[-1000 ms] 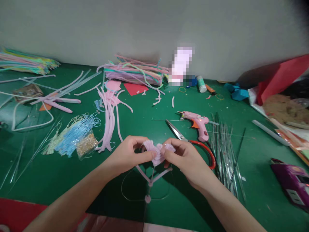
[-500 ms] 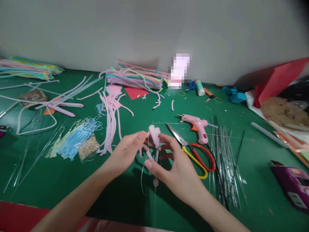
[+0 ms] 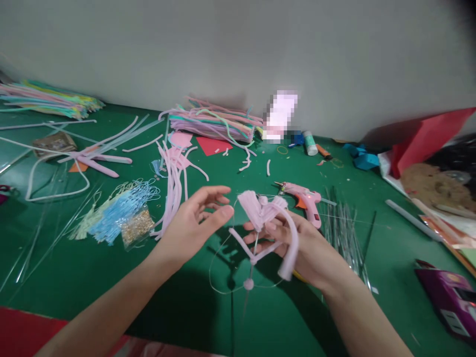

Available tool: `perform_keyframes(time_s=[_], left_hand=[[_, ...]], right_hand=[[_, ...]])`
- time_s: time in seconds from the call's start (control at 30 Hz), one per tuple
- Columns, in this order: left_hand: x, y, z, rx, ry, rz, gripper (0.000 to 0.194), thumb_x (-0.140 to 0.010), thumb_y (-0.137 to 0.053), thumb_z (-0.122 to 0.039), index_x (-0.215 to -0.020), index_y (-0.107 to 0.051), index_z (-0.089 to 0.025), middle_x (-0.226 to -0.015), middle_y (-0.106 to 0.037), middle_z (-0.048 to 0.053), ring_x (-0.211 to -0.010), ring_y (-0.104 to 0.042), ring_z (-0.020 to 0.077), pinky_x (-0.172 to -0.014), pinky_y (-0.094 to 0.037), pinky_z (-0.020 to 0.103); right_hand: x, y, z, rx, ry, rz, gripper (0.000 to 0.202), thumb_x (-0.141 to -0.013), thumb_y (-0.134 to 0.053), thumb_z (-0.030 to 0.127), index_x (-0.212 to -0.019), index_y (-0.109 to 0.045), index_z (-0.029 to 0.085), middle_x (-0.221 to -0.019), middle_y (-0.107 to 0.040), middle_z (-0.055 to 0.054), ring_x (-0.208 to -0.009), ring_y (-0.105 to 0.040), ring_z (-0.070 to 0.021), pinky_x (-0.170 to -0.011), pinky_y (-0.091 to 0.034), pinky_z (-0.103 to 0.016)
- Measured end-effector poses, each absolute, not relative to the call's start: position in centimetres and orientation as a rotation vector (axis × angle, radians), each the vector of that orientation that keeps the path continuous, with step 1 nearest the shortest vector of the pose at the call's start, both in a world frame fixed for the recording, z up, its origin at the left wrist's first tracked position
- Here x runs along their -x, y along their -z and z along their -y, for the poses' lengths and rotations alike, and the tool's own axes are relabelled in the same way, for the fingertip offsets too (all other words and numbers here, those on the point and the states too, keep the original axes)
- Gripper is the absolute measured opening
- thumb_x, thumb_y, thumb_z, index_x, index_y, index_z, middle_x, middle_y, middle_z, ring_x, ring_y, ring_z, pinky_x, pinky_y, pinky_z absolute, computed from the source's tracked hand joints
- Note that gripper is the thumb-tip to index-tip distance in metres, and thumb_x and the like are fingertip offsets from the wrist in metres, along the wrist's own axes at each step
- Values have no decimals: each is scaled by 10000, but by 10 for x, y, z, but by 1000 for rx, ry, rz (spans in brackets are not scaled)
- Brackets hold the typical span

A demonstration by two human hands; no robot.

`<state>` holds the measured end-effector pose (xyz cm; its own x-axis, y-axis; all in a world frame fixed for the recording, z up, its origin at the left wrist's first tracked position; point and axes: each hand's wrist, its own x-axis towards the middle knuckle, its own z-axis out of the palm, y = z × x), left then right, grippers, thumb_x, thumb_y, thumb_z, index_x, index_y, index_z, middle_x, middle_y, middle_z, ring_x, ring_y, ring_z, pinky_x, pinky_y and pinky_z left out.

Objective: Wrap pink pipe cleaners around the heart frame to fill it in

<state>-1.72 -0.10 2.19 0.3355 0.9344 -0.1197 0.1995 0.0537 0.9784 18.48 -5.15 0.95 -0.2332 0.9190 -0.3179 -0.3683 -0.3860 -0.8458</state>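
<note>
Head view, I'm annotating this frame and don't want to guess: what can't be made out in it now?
- Yellow piece, head view: mostly hidden by the right hand.
- Loose strip end of the pink craft piece, head view: blurred.
- Bright upright shape, head view: pixelated.
- Purple device, head view: cut off by the right edge.
- Bagged gold bits, head view: too small.

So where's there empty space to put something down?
Bare green tabletop shows between the red paper and the left hand, and between the silvery strips and the purple device. It's crowded on the left, around the blue tassels and bag of gold beads.
</note>
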Motion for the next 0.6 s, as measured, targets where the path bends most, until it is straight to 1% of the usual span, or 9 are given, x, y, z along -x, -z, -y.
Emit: perform_keyframes(time_s=[0.1, 0.17, 0.27, 0.33, 0.4, 0.47, 0.53, 0.6], left_hand=[[12, -21, 2, -1347, -636, -967, 277, -822, -649, -417, -984, -679, -194, -940, -687, 39, -879, -629, 182, -767, -479, 270], [8, -21, 3, -1281, -612, -933, 223, -801, -682, -371, -924, -688, -185, -864, -697, 26, -806, -639, 171, -728, -487, 264], [4, -20, 5, -1202, -642, -939, 165, -761, -724, -303, -850, -686, -170, -788, -695, 10, -766, -641, 159, -711, -492, 249], [2, -19, 5, -1189, -659, -962, 146, -757, -725, -286, -827, -686, -164, -792, -699, 10, -778, -637, 156, -719, -491, 242], [2, -18, 5, -1185, -663, -990, 149, -761, -721, -292, -829, -690, -162, -822, -709, 16, -794, -635, 155, -724, -488, 240], [2, -17, 6, -1189, -655, -1008, 164, -756, -725, -304, -829, -697, -159, -842, -718, 22, -802, -634, 157, -724, -485, 239], [2, -17, 6, -1200, -647, -1016, 185, -755, -724, -322, -838, -707, -157, -847, -724, 29, -804, -637, 163, -726, -484, 243], [2, -16, 7, -1219, -641, -1025, 213, -757, -720, -340, -860, -714, -154, -856, -729, 39, -808, -641, 175, -727, -485, 256]], right_hand=[[-179, -8, 53, 1102, -1688, 927, 184, -821, -693, 323, -963, -649, 213, -961, -717, -46, -809, -688, -158, -730, -550, -282], [-176, -7, 55, 1130, -1625, 1022, 165, -841, -668, 326, -964, -629, 223, -956, -705, -31, -833, -670, -147, -762, -530, -274], [-172, -5, 57, 1157, -1575, 1110, 156, -862, -644, 321, -983, -583, 244, -920, -681, -3, -817, -637, -125, -766, -508, -260], [-170, -3, 58, 1177, -1533, 1127, 194, -858, -650, 314, -1016, -548, 262, -864, -652, 20, -773, -612, -115, -726, -503, -250], [-168, -3, 59, 1210, -1408, 1143, 274, -851, -659, 296, -1083, -513, 288, -831, -618, 33, -758, -596, -117, -702, -502, -252], [-168, -3, 61, 1260, -1177, 1180, 307, -848, -660, 272, -1116, -512, 302, -888, -605, 16, -820, -597, -135, -729, -505, -274], [-169, -5, 61, 1312, -941, 1262, 206, -857, -644, 262, -1049, -574, 289, -990, -595, -20, -923, -592, -166, -777, -502, -308], [-171, -7, 62, 1353, -794, 1351, 80, -869, -625, 260, -947, -630, 270, -1047, -584, -45, -992, -580, -196, -814, -496, -343]])
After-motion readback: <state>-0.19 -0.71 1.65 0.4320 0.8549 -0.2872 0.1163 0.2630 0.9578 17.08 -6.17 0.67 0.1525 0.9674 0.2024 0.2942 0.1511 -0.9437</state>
